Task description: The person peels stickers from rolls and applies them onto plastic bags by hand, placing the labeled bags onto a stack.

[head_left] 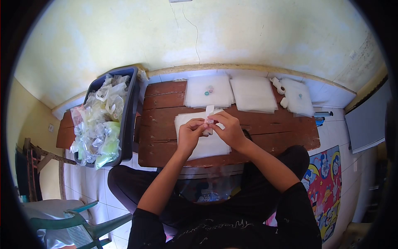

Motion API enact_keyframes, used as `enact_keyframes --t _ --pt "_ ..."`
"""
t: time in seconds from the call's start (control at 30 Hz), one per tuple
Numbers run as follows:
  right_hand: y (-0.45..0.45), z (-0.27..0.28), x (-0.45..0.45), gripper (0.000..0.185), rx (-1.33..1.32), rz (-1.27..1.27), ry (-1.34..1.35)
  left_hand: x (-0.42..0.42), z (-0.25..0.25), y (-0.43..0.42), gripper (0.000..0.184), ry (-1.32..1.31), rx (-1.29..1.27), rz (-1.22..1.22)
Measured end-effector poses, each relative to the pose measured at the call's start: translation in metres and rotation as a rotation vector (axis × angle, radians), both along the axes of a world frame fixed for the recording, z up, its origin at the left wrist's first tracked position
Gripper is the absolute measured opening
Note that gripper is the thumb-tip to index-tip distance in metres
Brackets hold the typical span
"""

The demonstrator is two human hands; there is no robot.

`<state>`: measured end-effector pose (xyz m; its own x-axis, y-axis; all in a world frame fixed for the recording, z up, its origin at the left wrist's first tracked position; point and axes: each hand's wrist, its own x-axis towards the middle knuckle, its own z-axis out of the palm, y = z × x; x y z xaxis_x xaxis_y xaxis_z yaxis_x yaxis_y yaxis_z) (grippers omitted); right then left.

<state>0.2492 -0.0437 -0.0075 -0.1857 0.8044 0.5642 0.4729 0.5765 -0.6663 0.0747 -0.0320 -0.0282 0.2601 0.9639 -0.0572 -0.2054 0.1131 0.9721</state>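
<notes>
Above the middle of the brown counter (pixel 277 143), the person's left hand (pixel 193 132) and right hand (pixel 229 130) meet over a near stack of plastic sheets (pixel 209 150). Both hold a small white strip (pixel 210 111), each grip closed on it between thumb and fingers; its upper end stands free past the fingertips. The near stack reaches almost to the counter's front edge, close to the person's folded legs. Boards show on both sides of it, a broad stretch running to the right end.

Along the back edge lie three more stacks: a left stack (pixel 219 81) with small round items (pixel 208 91) on it, a middle stack (pixel 253 95) beside it, and a right stack (pixel 297 106) near the counter's right end. White rolls (pixel 281 89) sit in the gap between the last two, which narrows sideways room there. On the left, a dark tub (pixel 133 89) heaped with plastic bags (pixel 101 120) borders the working space, its rim well apart from the left hand.
</notes>
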Motion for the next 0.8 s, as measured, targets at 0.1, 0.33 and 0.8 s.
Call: enact_keyframes --t 0.1,0.33,0.8 --pt "-0.0015 -0.0045 -0.0006 0.017 0.078 0.003 -0.057 -0.0005 0.0047 -0.0010 0.014 0.012 -0.035 0.004" --pt "-0.0010 -0.0063 0.0013 0.014 0.185 -0.047 -0.185 -0.0014 -0.0009 0.0006 0.016 0.008 0.046 -0.018" --pt "-0.0021 -0.0066 0.0019 0.008 0.235 -0.018 -0.160 -0.0001 -0.0018 0.0006 0.015 0.086 0.078 -0.016"
